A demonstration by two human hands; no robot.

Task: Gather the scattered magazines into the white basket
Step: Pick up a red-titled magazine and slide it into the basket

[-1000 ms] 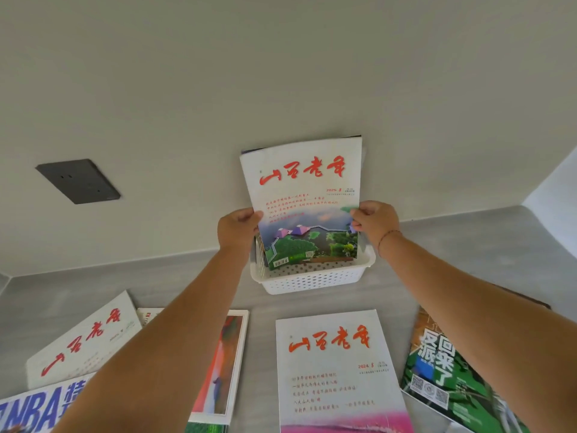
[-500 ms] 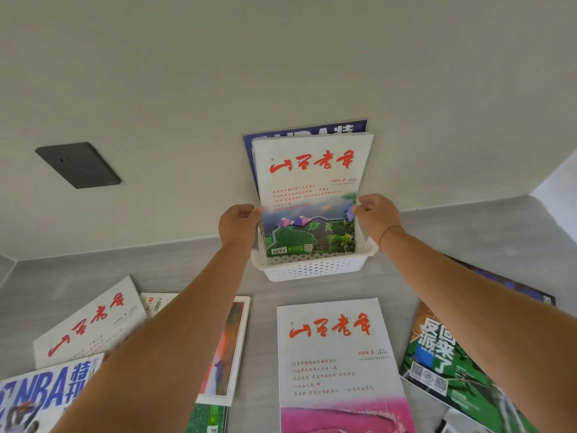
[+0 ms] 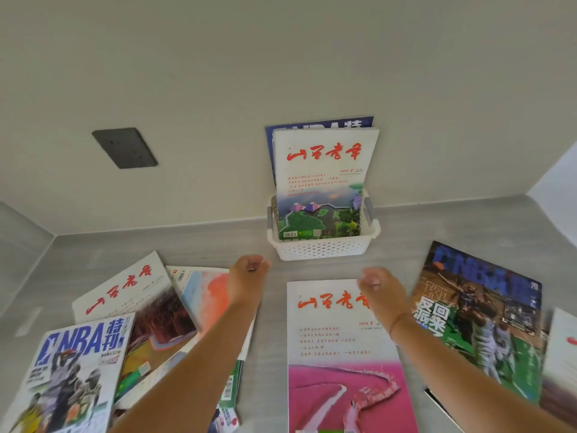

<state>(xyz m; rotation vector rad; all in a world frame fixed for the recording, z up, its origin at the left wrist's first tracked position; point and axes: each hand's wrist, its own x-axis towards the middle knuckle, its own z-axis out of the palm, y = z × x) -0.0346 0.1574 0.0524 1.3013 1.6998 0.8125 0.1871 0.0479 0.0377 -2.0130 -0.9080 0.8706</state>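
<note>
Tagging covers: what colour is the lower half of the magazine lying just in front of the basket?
Pink, on that magazine; head view shows it.

Looked like an ordinary indoor room, most likely in a home or a plain office, though could not be told which. Showed a bare off-white painted wall with a dark grey wall plate set flush in it, meeting a pale grey wood-grain surface at a clean corner. Held only leisure reading: glossy sports and general magazines spread flat, and a small white basket of perforated plastic against the wall.
</note>
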